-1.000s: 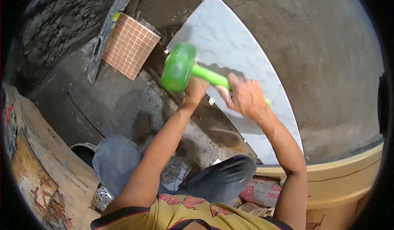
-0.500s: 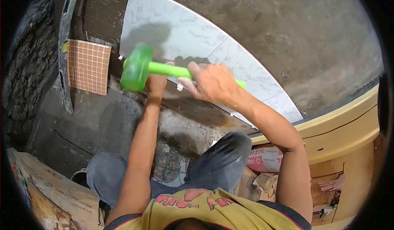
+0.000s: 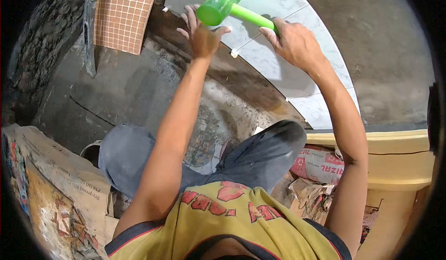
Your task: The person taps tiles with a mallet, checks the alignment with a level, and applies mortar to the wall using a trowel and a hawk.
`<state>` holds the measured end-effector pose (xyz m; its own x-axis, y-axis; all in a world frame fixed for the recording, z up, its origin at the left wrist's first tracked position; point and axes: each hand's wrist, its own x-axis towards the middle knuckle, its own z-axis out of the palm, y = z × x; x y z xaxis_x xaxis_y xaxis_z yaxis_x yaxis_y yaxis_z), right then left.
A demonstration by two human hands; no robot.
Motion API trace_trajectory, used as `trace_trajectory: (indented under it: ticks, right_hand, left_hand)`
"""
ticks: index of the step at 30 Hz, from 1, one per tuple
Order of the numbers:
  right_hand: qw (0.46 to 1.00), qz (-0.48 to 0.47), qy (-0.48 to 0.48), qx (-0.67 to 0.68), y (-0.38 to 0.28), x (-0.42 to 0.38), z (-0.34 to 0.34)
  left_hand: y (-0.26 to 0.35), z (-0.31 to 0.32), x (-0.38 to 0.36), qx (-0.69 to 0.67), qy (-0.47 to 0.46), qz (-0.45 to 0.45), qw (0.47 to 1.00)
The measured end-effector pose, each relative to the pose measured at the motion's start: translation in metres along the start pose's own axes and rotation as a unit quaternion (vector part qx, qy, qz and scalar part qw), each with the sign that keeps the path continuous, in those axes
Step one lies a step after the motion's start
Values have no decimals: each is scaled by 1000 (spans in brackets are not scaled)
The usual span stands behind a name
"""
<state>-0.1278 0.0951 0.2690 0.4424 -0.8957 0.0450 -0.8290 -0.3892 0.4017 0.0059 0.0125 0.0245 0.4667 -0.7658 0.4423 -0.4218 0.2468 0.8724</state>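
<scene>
A green mallet (image 3: 220, 7) is held by its light green handle in my right hand (image 3: 297, 42), over a white marbled tile surface. My left hand (image 3: 202, 37) has its fingers spread at the lower edge of the white tiles (image 3: 320, 42), with the mallet head just above and partly covering it. Beside my left hand, a small white piece (image 3: 234, 53) sits at the joint on the tile edge. Another white bit (image 3: 165, 9) is at the edge further left.
An orange gridded tile (image 3: 121, 21) leans by a grey level (image 3: 89, 37) at the upper left. Cardboard (image 3: 69, 172) lies at the lower left beside a bucket (image 3: 90, 152). A red and white sack (image 3: 320, 165) and a cream curved ledge (image 3: 399, 160) are at the right.
The view has shifted, so the tiles appear higher. My left hand's fingers now show spread. The mallet remains in my right hand, its head now sharper and nearer the left fingers.
</scene>
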Motion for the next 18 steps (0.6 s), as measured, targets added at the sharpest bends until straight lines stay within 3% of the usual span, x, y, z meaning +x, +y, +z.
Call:
trace_trajectory:
  ticks: [2, 4, 7, 9, 12, 13, 15, 17, 18]
  right_hand:
    - [1000, -6, -4, -4, -11, 0, -4]
    - [1000, -11, 3, 0, -29, -5, -10]
    - [995, -100, 27, 13, -41, -13, -7]
    - [992, -124, 24, 6, -31, -6, 9]
    - [999, -23, -22, -20, -12, 5, 21]
    - [1000, -11, -15, 4, -21, -1, 22]
    - [999, -40, -5, 35, -32, -16, 9]
    - [996, -81, 1, 36, -28, -23, -2]
    - [998, -49, -4, 32, -17, -22, 2]
  left_hand:
    - [1, 1, -3, 59, 0, -31, 998]
    - [3, -14, 1, -89, -79, -69, 990]
    - [-10, 4, -6, -56, 22, 14, 998]
    - [-7, 0, -8, -27, -11, -15, 999]
    - [1, 1, -6, 116, -17, -29, 993]
    - [-14, 16, -10, -11, 23, 19, 999]
    - [-35, 29, -17, -120, -28, 10, 992]
    - [-47, 34, -16, -30, -132, -45, 990]
    - [-37, 30, -13, 13, -108, -26, 994]
